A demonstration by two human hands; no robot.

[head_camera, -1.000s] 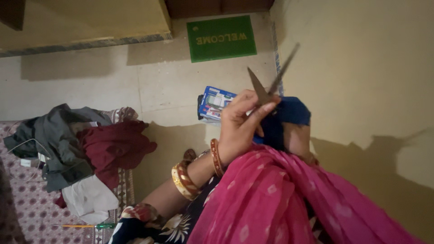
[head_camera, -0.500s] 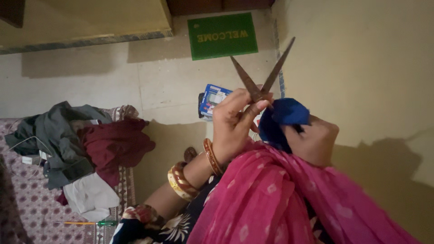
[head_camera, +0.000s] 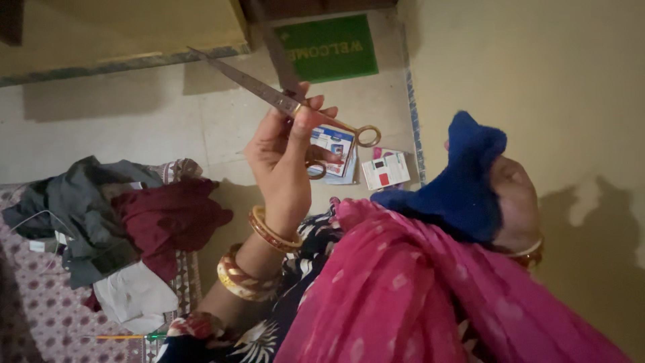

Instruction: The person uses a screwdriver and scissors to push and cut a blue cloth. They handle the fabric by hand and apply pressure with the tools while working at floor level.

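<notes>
Held aloft, the long steel scissors with brass-coloured loops are gripped at the pivot, blades parted, by the left hand, while the right hand clutches a bunched dark-blue cloth well apart; fingers belong in the loops before cutting.

You wear a pink dotted scarf, a dark floral sleeve, and gold-and-red bangles on both wrists.

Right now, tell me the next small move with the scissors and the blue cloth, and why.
Probably bring the scissors back toward the blue cloth. The left hand grips them at the pivot, blades open and pointing away, handles empty, while the right hand holds the cloth well apart.
</notes>
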